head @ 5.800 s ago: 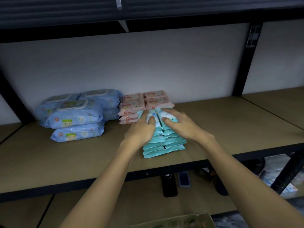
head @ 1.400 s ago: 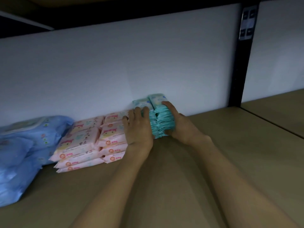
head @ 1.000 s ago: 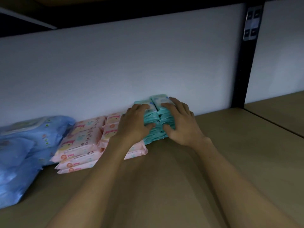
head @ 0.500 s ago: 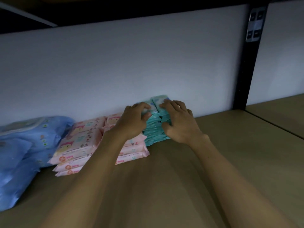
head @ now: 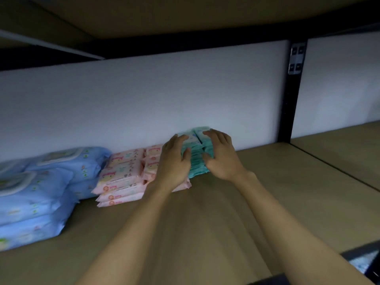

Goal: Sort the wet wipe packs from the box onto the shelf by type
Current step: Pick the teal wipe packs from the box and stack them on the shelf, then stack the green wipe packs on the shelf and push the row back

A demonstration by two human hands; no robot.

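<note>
Teal packs [head: 198,155], two stacks side by side, sat at the back of the shelf [head: 277,194] against the white back panel [head: 144,103], at about 12 o'clock from the person. Left hand [head: 174,163] lay on the left face of the stacks, thumb on the front, fingers [head: 178,140] loosely curved over the top edge; they pressed rather than pinched. Right hand [head: 221,159] did the same on the right side, fingers spread over the top and front, holding nothing lifted. Compared with a few seconds before, the stacks had moved from the shelf's front area to the back panel, and over the last second both hands had shifted from the sides to cup the top and front, squaring the edges. Pink packs [head: 123,173] lay just beside the teal ones at 10 o'clock, touching or nearly so; the left hand hid the join. Blue packs [head: 41,190], larger, lay further out at 9 o'clock. Three types thus stood in separate groups along the panel. Judgement: the teal group was placed and the step in hand was only tidying. The box was not in view, so whether more packs remained could not be told. Risk: the tall narrow teal stacks could topple if released unevenly.
</note>
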